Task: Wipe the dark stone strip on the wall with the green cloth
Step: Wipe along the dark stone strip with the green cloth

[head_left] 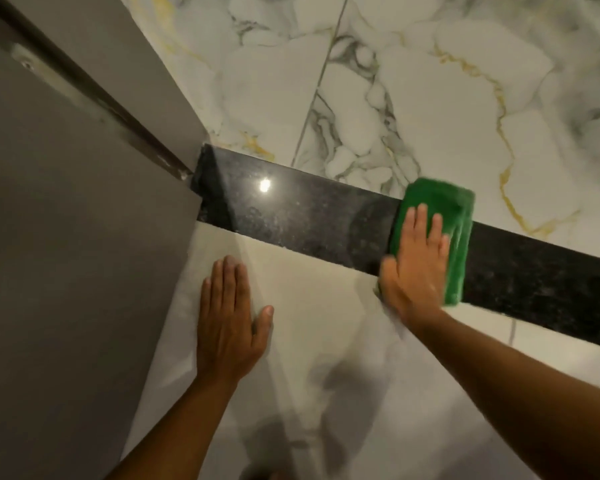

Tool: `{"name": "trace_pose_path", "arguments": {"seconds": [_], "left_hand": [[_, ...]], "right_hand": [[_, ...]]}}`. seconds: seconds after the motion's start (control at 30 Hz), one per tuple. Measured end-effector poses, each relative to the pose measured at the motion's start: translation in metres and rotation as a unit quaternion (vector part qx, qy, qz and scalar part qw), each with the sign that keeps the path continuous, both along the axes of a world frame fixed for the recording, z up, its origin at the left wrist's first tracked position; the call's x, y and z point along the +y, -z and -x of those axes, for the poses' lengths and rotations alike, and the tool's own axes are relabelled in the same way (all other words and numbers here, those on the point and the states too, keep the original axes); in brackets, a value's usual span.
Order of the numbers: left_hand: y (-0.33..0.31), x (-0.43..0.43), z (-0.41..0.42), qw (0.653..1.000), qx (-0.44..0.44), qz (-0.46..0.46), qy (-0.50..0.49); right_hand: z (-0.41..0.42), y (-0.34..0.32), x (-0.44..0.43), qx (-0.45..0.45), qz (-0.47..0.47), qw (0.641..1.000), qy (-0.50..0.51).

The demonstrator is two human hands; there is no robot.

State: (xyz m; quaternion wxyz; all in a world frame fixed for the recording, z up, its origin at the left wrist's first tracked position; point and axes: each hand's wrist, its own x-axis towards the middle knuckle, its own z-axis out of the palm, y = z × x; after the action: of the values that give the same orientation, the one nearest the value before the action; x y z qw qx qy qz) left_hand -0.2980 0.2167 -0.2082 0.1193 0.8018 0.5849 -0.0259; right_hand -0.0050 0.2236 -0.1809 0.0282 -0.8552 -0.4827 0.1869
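Pressing the green cloth (440, 233) flat-palmed against the dark stone strip (291, 216), the right hand (413, 268) grips nothing, so it could slip free; the left hand (229, 323) rests open on the pale wall below.

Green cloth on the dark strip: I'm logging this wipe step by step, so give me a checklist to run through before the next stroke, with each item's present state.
1. Green cloth lies on the dark stone strip: ok.
2. Right hand pressed flat on the cloth: ok.
3. Cloth spans the strip's full height: ok, it overlaps both edges.
4. Left hand braced on the pale tile below, off the strip: ok.
5. Strip to the left free of obstacles up to the grey panel: ok.
6. Strip already clean: cannot tell; speckle and glare hide any dirt.
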Motion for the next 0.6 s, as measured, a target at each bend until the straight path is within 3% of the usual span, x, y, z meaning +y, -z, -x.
{"name": "trace_pose_path", "arguments": {"seconds": [0.03, 0.07, 0.13, 0.2, 0.23, 0.3, 0.37, 0.47, 0.53, 0.6], "left_hand": [[0.002, -0.002, 0.002, 1.000, 0.005, -0.004, -0.017], [0.004, -0.003, 0.003, 0.999, 0.004, -0.005, -0.038], [0.006, -0.005, 0.004, 0.998, -0.002, -0.009, -0.066], [0.004, -0.006, 0.003, 0.997, 0.000, -0.008, -0.072], [0.002, -0.006, 0.003, 0.997, 0.001, -0.007, -0.074], [0.001, -0.006, 0.003, 0.997, 0.001, -0.005, -0.076], [0.001, -0.006, 0.003, 0.997, 0.000, -0.002, -0.079], [0.004, -0.004, 0.002, 0.997, 0.000, -0.002, -0.079], [0.006, -0.005, 0.003, 0.997, 0.000, -0.005, -0.080], [0.006, -0.005, 0.004, 0.997, -0.004, -0.006, -0.078]], "right_hand": [[0.024, -0.002, 0.033, 0.014, 0.005, 0.999, 0.045], [0.046, -0.003, 0.056, 0.024, 0.002, 0.999, 0.023], [0.073, 0.003, 0.063, 0.024, -0.013, 0.983, -0.181], [0.065, 0.005, 0.029, 0.031, -0.010, 0.921, -0.388], [0.050, 0.002, 0.011, 0.038, 0.006, 0.897, -0.440], [0.019, 0.000, -0.001, 0.039, 0.014, 0.894, -0.447], [0.020, 0.000, 0.029, 0.029, -0.004, 0.935, -0.353], [0.086, 0.000, 0.114, 0.019, -0.022, 0.982, -0.187], [0.130, 0.000, 0.143, 0.032, -0.022, 0.970, -0.240], [0.136, 0.008, 0.125, 0.008, -0.027, 0.908, -0.419]]}}
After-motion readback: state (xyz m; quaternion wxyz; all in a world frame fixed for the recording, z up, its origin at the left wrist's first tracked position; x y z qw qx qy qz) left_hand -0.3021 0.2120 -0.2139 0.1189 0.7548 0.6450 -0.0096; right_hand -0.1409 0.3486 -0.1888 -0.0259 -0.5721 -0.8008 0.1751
